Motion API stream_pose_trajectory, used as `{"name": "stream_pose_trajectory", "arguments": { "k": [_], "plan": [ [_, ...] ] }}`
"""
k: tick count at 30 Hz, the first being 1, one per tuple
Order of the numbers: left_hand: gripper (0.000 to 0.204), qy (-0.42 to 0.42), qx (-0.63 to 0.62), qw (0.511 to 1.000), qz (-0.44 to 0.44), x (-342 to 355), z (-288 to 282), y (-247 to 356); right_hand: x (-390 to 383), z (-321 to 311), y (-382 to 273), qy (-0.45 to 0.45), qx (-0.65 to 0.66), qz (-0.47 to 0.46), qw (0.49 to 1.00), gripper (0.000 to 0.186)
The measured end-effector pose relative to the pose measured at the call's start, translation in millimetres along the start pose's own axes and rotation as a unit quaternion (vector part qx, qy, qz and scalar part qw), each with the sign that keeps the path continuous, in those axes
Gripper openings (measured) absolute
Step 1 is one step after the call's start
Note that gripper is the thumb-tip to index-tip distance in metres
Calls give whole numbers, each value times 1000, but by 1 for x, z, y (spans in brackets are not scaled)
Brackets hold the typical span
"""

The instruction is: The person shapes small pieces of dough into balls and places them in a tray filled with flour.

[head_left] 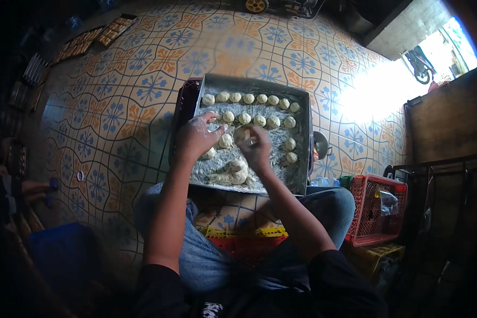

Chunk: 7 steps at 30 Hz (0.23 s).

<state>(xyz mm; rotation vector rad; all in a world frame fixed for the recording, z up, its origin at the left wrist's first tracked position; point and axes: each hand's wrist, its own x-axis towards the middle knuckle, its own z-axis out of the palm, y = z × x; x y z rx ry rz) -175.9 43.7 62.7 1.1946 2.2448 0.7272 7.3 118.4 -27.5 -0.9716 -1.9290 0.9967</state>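
Note:
A deep metal tray [308, 138] dusted with flour sits in front of me at my knees. Rows of round, pale dough balls [248, 98] line its far side, with a few more along the right. Near its front lies a larger uneven lump of dough [237, 174]. My left hand [197, 137], floury at the fingertips, reaches over the tray's left part with thumb and fingers apart beside the dough balls. Over the middle, my right hand [255, 147] has its fingers curled in and partly blurred; what lies inside them is hidden.
A red plastic crate [359, 212] stands at my right, above a yellow crate [385, 253]. Another red crate with a yellow rim [244, 233] is between my legs. A dark pan [320, 144] rests right of the tray. Filled trays [114, 31] lie on the patterned tile floor at far left.

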Motion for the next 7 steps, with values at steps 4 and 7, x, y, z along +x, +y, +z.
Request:
{"name": "stream_pose_trajectory", "arguments": {
  "k": [4,7],
  "plan": [
    [54,-12,-3,1000,18,12,10,6,-29,-25,24,19,-47,-99,994,29],
    [60,-46,5,999,-12,16,14,15,-59,-51,58,-398,-309,-101,858,76]
  ]
}}
